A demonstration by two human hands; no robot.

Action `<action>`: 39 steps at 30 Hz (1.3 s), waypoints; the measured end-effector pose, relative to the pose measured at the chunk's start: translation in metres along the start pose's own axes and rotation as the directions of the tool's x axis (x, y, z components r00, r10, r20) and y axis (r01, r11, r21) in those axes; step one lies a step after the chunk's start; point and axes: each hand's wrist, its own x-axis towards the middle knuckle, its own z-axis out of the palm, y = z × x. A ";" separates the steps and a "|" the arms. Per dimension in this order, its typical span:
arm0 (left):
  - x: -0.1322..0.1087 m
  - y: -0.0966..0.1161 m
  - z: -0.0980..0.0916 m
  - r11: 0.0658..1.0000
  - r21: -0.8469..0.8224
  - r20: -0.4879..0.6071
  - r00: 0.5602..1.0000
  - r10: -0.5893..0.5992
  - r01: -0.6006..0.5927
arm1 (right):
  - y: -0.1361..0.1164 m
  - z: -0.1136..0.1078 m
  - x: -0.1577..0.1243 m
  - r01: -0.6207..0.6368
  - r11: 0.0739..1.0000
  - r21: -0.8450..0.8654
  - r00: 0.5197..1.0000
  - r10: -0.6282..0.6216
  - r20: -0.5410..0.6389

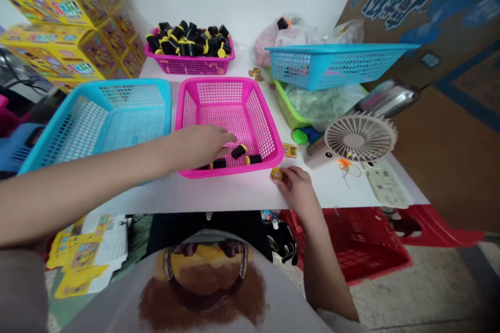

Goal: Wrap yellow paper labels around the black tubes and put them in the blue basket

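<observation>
While our right hand (299, 190) pinches a yellow packet (277, 174), our left hand (199, 145), fingers parted, hovers by black cylinders (237, 153) in the pink basket (221, 112), apparently unfinished; what's done, we can't tell.

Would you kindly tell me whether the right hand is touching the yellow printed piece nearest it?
Touching. The head view shows the right hand with thumb and fingers against the yellow printed piece.

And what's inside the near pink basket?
A few black pieces with yellow rims lie toward the near side of the basket. The left hand and forearm cover part of its left side; anything beneath them can't be seen.
</observation>
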 end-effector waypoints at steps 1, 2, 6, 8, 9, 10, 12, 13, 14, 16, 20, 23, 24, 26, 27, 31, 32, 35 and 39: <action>-0.016 0.012 0.001 1.000 0.013 -0.071 0.997 -0.004 0.005 | -0.005 0.001 -0.006 0.025 1.000 0.013 1.000 -0.025 0.010; -0.034 0.024 0.004 0.999 0.036 -0.140 0.990 -0.031 0.037 | -0.012 0.001 -0.013 0.054 0.998 0.029 0.998 -0.054 0.022; -0.087 0.051 0.032 0.962 0.130 -0.263 0.944 -0.201 0.241 | -0.054 0.010 -0.030 0.182 0.977 0.113 0.978 -0.192 0.080; -0.089 0.052 0.049 0.962 0.075 -0.234 0.942 -0.241 0.264 | -0.080 0.021 -0.028 0.258 0.955 0.148 0.956 -0.274 0.106; -0.084 0.049 0.056 0.964 0.038 -0.219 0.944 -0.248 0.262 | -0.093 0.028 -0.024 0.289 0.943 0.163 0.943 -0.310 0.119; -0.077 0.046 0.061 0.964 0.005 -0.214 0.942 -0.260 0.268 | -0.106 0.035 -0.019 0.317 0.931 0.178 0.930 -0.342 0.132; -0.060 0.037 0.069 0.959 -0.038 -0.244 0.928 -0.280 0.280 | -0.130 0.050 -0.008 0.366 0.909 0.202 0.904 -0.398 0.153; -0.055 0.033 0.072 0.961 -0.048 -0.284 0.918 -0.276 0.274 | -0.140 0.057 -0.003 0.388 0.897 0.210 0.892 -0.423 0.159; -0.052 0.029 0.075 0.965 -0.050 -0.336 0.906 -0.258 0.257 | -0.148 0.061 0.002 0.409 0.887 0.214 0.881 -0.445 0.161; -0.062 0.023 0.083 0.983 -0.018 -0.478 0.862 -0.169 0.183 | -0.156 0.061 0.008 0.443 0.869 0.222 0.865 -0.479 0.151; -0.123 0.016 0.110 0.930 0.037 -0.769 0.605 -0.208 0.367 | -0.137 0.031 0.021 0.559 0.821 0.115 0.826 -0.541 -0.154; -0.160 0.006 0.133 0.741 -0.074 -0.754 0.448 -0.479 0.668 | -0.107 0.005 0.039 0.479 0.846 -0.234 0.805 -0.530 -0.267; -0.165 0.002 0.138 0.729 -0.081 -0.732 0.456 -0.507 0.680 | -0.098 0.001 0.046 0.469 0.829 -0.304 0.807 -0.542 -0.234; -0.167 -0.002 0.145 0.786 -0.062 -0.711 0.526 -0.468 0.615 | -0.083 -0.003 0.055 0.489 0.793 -0.364 0.788 -0.580 -0.205; -0.164 -0.002 0.145 0.817 -0.049 -0.706 0.559 -0.435 0.574 | -0.078 -0.002 0.057 0.494 0.782 -0.379 0.772 -0.595 -0.222; -0.141 0.003 0.138 0.873 -0.048 -0.702 0.605 -0.376 0.486 | -0.061 0.002 0.057 0.476 0.787 -0.391 0.748 -0.597 -0.291; -0.134 0.003 0.136 0.881 -0.057 -0.702 0.609 -0.370 0.470 | -0.056 0.002 0.057 0.468 0.797 -0.383 0.754 -0.585 -0.297; -0.115 -0.009 0.131 0.894 -0.112 -0.677 0.626 -0.388 0.433 | -0.042 0.001 0.064 0.462 0.828 -0.316 0.786 -0.548 -0.287; -0.089 -0.044 0.120 0.865 -0.204 -0.567 0.665 -0.486 0.458 | -0.034 0.007 0.090 0.464 0.872 -0.158 0.848 -0.488 -0.205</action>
